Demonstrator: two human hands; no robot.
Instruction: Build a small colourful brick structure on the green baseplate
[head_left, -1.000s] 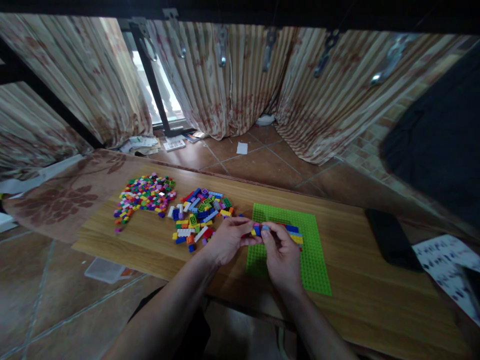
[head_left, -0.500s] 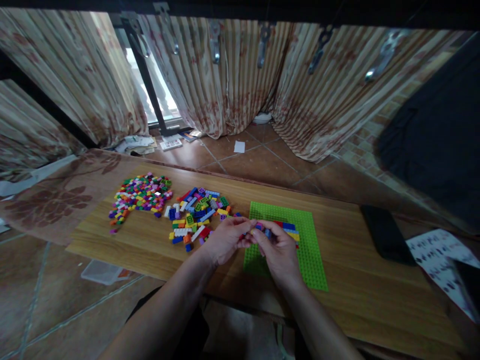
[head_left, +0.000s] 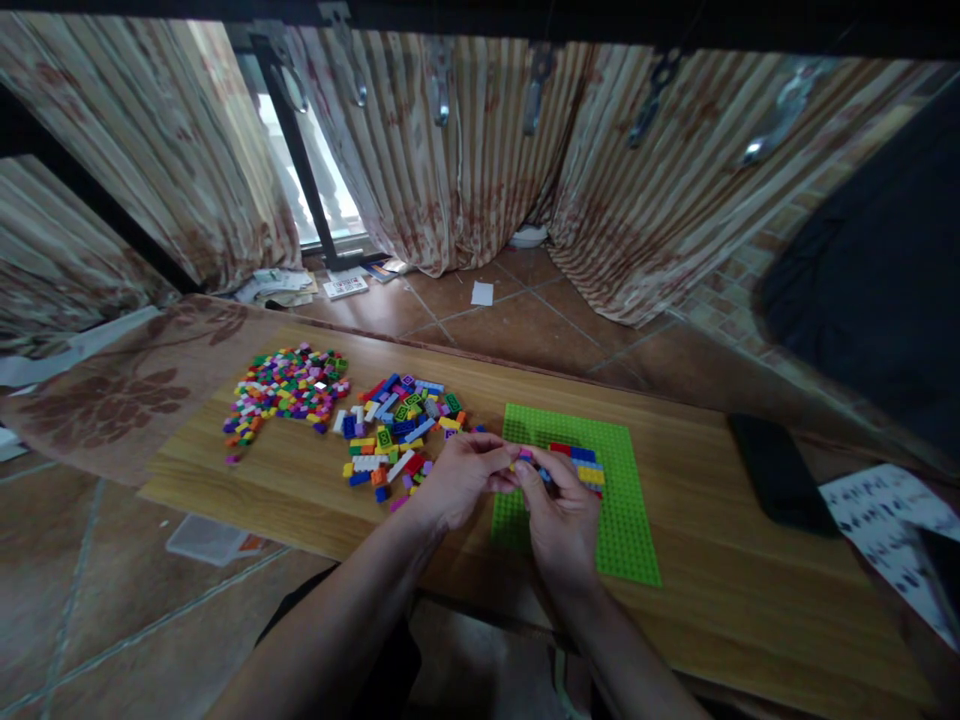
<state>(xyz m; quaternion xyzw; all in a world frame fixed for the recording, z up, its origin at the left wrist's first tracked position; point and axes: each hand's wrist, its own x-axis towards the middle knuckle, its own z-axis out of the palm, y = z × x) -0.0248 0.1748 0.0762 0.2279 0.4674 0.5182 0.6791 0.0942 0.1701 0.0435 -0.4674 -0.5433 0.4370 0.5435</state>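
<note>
Small toy building bricks (head_left: 526, 455), pink and blue among them, are pinched between my two hands above the left part of a green baseplate (head_left: 626, 520). My left hand (head_left: 466, 478) has its fingers closed at the left side of these bricks. From the right, my right hand (head_left: 562, 500) grips them with thumb and fingers. The fingers hide most of the held bricks, so their exact shape cannot be made out. Just beyond my right hand, red, blue and yellow bricks (head_left: 587, 472) sit on the baseplate.
Left of my hands lies a pile of mixed larger bricks (head_left: 401, 425), and farther left a heap of small bricks (head_left: 289, 395). A black phone-like slab (head_left: 780, 470) and a printed sheet (head_left: 885, 530) lie to the right. The wooden board (head_left: 720, 590) carries the bricks and baseplate.
My hands stay together over the baseplate with small finger shifts. More of the pink brick shows between them now. The whole view has moved slightly.
</note>
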